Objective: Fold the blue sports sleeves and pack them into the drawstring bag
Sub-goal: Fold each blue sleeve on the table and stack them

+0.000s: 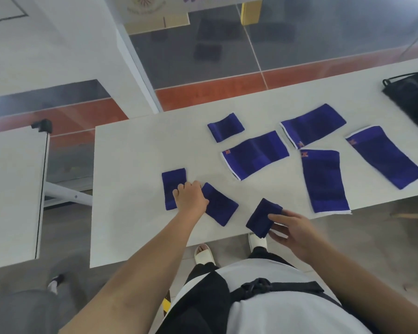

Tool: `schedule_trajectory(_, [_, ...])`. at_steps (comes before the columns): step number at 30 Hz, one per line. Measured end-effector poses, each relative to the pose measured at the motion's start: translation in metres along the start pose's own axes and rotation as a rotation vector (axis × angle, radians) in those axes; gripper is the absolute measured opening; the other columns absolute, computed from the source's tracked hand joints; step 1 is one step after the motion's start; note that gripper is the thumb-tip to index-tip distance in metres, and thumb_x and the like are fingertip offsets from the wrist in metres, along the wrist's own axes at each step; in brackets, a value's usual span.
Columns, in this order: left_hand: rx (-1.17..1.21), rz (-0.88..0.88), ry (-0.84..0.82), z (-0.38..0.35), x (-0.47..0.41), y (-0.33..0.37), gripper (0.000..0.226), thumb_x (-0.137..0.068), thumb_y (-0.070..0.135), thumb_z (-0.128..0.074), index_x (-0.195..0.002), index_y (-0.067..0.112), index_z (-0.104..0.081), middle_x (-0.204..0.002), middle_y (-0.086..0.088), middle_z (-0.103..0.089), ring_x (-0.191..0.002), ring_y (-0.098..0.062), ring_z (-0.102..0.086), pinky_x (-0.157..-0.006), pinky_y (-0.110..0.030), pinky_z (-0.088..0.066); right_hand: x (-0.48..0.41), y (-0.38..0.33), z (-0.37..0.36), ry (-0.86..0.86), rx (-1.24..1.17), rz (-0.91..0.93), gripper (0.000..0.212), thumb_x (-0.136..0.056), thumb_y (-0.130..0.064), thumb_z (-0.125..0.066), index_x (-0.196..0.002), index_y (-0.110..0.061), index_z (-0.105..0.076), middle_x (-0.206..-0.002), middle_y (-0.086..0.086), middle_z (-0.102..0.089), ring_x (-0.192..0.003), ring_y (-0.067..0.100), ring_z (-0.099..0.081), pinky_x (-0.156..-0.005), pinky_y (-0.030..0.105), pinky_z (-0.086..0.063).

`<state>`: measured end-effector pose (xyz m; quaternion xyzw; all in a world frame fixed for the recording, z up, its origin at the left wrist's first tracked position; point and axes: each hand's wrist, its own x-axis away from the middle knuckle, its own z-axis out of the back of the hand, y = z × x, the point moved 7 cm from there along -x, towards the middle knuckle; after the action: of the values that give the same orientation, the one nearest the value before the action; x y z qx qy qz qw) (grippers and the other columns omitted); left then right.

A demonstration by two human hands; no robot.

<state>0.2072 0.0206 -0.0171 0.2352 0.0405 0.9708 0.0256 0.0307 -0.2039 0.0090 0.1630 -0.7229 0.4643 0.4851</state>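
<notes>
Fingers (279,233) of the right hand (293,235) pinch a folded sleeve (262,216), thumb on top, at the near edge of the table (130,153), probably to collect it. The drawstring bag (413,100) lies far right, well apart. Four long sleeves (255,154) lie flat, unfolded. The left hand (190,197) rests curled across two small folds (171,182); whether it is gripping or pressing I cannot tell.

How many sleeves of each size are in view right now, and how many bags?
Short blue sleeves: 4, one held by the right hand
Long blue sleeves, white-edged, laid flat: 4
Black drawstring bag: 1
Total: 9
</notes>
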Motion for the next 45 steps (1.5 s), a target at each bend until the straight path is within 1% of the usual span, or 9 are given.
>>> schedule_trajectory(3, [0.113,0.025,-0.02,0.0,0.005,-0.002,0.032,-0.087,0.028,-0.07,-0.118,0.018,-0.066,-0.116,-0.007,-0.061,-0.113,-0.03,-0.053,-0.094,-0.04,-0.043,-0.004,-0.003,0.002,-0.015,-0.014,-0.005,0.025,-0.088,-0.004,-0.069,-0.113,-0.006,-0.067,-0.109,0.015,-0.073,-0.099,0.029,-0.067,-0.094,0.043,-0.052])
schedule_trajectory(6, [0.568,0.033,-0.174,0.002,0.016,0.001,0.029,-0.087,0.016,-0.07,-0.114,0.012,-0.063,-0.108,-0.003,-0.063,-0.098,-0.022,-0.059,-0.078,-0.033,-0.049,-0.008,-0.008,0.002,-0.026,-0.017,-0.008,0.025,-0.089,-0.007,-0.069,-0.114,-0.007,-0.067,-0.109,0.015,-0.073,-0.1,0.029,-0.066,-0.098,0.046,-0.05])
schedule_trajectory(10, [0.915,-0.005,-0.346,0.017,0.039,0.012,0.018,-0.088,0.011,-0.07,-0.102,0.016,-0.06,-0.11,-0.008,-0.068,-0.099,-0.023,-0.067,-0.085,-0.037,-0.058,-0.014,-0.017,0.0,0.002,0.021,0.02,0.025,-0.089,-0.004,-0.069,-0.114,-0.007,-0.066,-0.107,0.013,-0.073,-0.096,0.027,-0.067,-0.087,0.041,-0.054])
schedule_trajectory(14, [1.3,-0.039,-0.524,0.041,0.066,0.029,0.025,-0.091,0.002,-0.067,-0.114,0.008,-0.06,-0.115,-0.015,-0.071,-0.103,-0.027,-0.071,-0.078,-0.033,-0.06,-0.019,-0.026,-0.006,0.007,0.035,0.041,0.028,-0.091,-0.004,-0.067,-0.118,-0.009,-0.064,-0.113,0.013,-0.072,-0.101,0.028,-0.068,-0.087,0.043,-0.055])
schedule_trajectory(17, [1.596,-0.082,-0.647,0.053,0.081,0.044,0.037,-0.092,-0.002,-0.063,-0.128,0.004,-0.058,-0.12,-0.015,-0.07,-0.11,-0.03,-0.069,-0.082,-0.04,-0.06,-0.015,-0.034,-0.022,-0.119,0.002,0.039,0.023,-0.095,-0.005,-0.058,-0.116,-0.01,-0.068,-0.104,0.009,-0.077,-0.097,0.027,-0.071,-0.085,0.044,-0.056])
schedule_trajectory(24, [1.539,0.244,-0.253,0.039,0.08,0.027,0.026,-0.092,0.005,-0.066,-0.117,0.01,-0.06,-0.115,-0.011,-0.068,-0.105,-0.027,-0.067,-0.077,-0.041,-0.063,-0.001,-0.043,-0.057,-0.382,-0.052,0.02,0.028,-0.097,-0.017,-0.052,-0.118,-0.015,-0.071,-0.117,0.008,-0.074,-0.105,0.027,-0.069,-0.091,0.046,-0.055])
schedule_trajectory(36, [1.594,0.235,-0.121,0.048,0.08,0.022,0.03,-0.092,0.002,-0.065,-0.121,0.006,-0.059,-0.11,-0.009,-0.07,-0.1,-0.025,-0.069,-0.076,-0.04,-0.063,0.0,-0.05,-0.064,-0.382,-0.017,0.027,0.034,-0.097,-0.031,-0.056,-0.123,-0.011,-0.066,-0.12,0.011,-0.072,-0.11,0.032,-0.069,-0.096,0.05,-0.054])
schedule_trajectory(39, [1.551,0.227,-0.097,0.049,0.078,0.022,0.03,-0.092,0.005,-0.066,-0.121,0.009,-0.059,-0.112,-0.009,-0.07,-0.103,-0.024,-0.068,-0.082,-0.041,-0.063,0.001,-0.053,-0.068,-0.383,0.044,0.096,0.032,-0.094,-0.019,-0.064,-0.125,-0.009,-0.066,-0.121,0.012,-0.072,-0.109,0.032,-0.07,-0.097,0.052,-0.054])
schedule_trajectory(45, [1.258,0.204,0.112,0.071,0.076,0.01,0.013,-0.095,0.026,-0.065,-0.108,0.022,-0.066,-0.097,0.013,-0.069,-0.095,-0.008,-0.065,-0.078,-0.019,-0.05,-0.001,-0.065,-0.069,-0.338,0.025,0.157,0.03,-0.093,-0.011,-0.064,-0.123,-0.008,-0.067,-0.118,0.012,-0.073,-0.108,0.033,-0.07,-0.098,0.054,-0.053])
